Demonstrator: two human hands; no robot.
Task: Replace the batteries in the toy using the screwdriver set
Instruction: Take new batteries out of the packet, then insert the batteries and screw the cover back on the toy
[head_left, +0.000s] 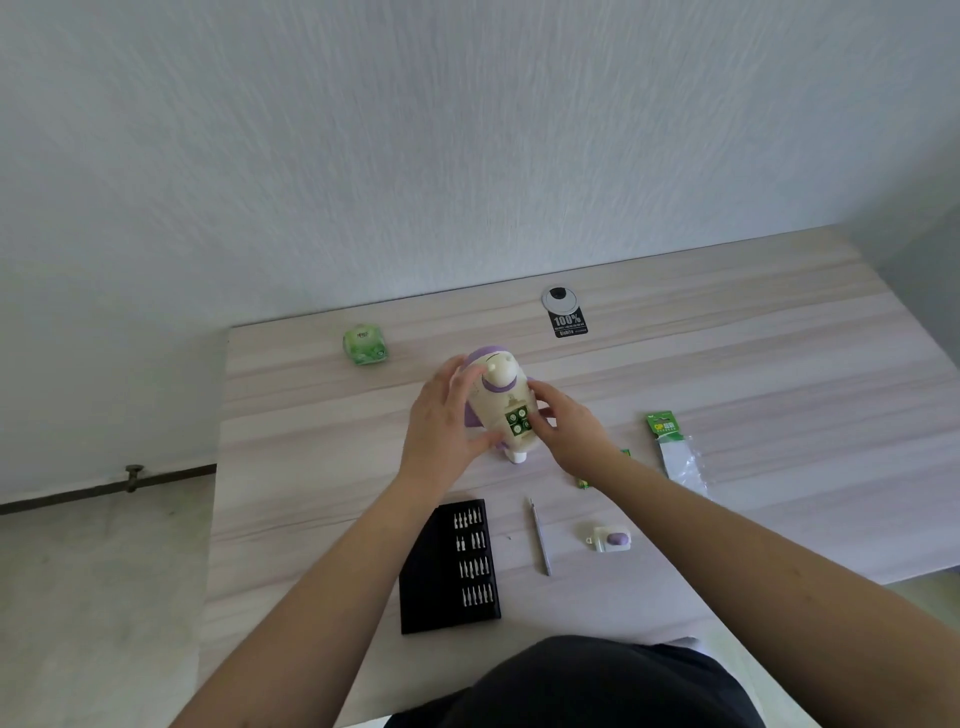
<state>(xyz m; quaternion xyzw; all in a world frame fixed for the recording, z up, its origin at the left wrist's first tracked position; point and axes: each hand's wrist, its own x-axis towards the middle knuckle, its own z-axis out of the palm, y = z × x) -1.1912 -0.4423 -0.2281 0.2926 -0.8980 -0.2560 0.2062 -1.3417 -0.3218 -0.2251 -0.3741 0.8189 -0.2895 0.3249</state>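
Between both hands, mid-bench (727, 364), the toy (501, 402) is held with its open battery bay facing up. Left hand (441, 415) cups its side; right hand (569, 426) fingertips pinch at the batteries (518, 421). Nearer lies the screwdriver set (452, 566).

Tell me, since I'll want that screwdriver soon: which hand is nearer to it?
Right. The right hand, on the toy, is up and slightly right of the screwdriver; the left hand grips the toy's far-left side.
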